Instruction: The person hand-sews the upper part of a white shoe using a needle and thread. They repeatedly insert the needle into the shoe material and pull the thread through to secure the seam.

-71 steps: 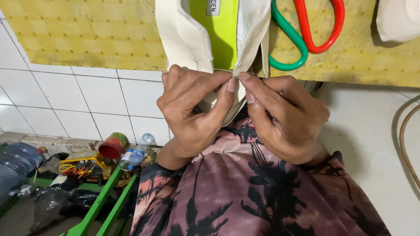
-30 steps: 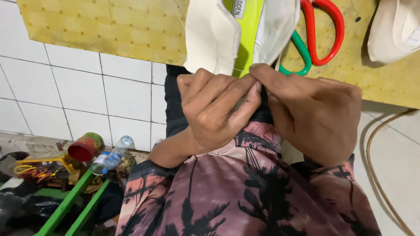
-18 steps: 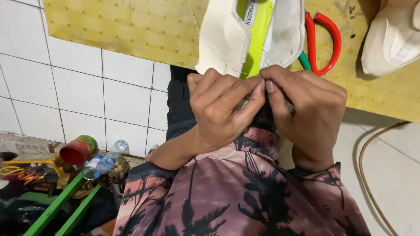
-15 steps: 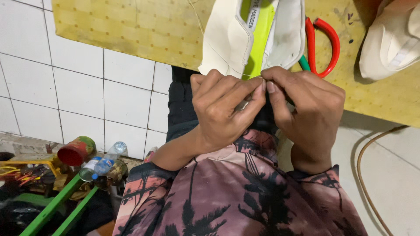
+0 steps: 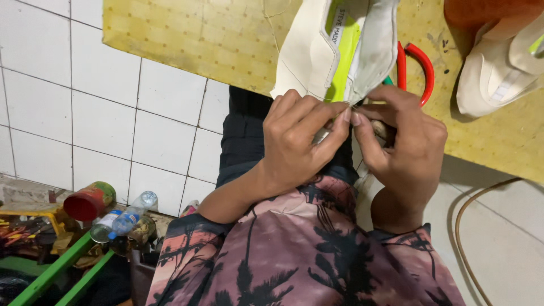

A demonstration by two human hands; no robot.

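A cream shoe upper (image 5: 309, 54) with a bright yellow-green lining (image 5: 344, 59) lies on a yellow mat (image 5: 198, 39), its near end pulled toward me. My left hand (image 5: 297, 144) pinches that near edge with thumb and fingers. Close beside it, fingertips almost touching, my right hand (image 5: 405, 144) grips the same edge. What lies between the fingertips is hidden. Red-handled scissors (image 5: 419, 65) rest on the mat just behind my right hand.
A second cream shoe (image 5: 498, 68) sits on the mat at the far right. White floor tiles (image 5: 141, 130) spread to the left. A red can (image 5: 88, 201), a plastic bottle (image 5: 130, 212) and green bars (image 5: 62, 272) clutter the lower left. A brown cable (image 5: 470, 226) curves at right.
The view has swung so the hands and shoe upper sit further right. Both hands have kept their pinch on the upper's near edge, shifting slightly along it.
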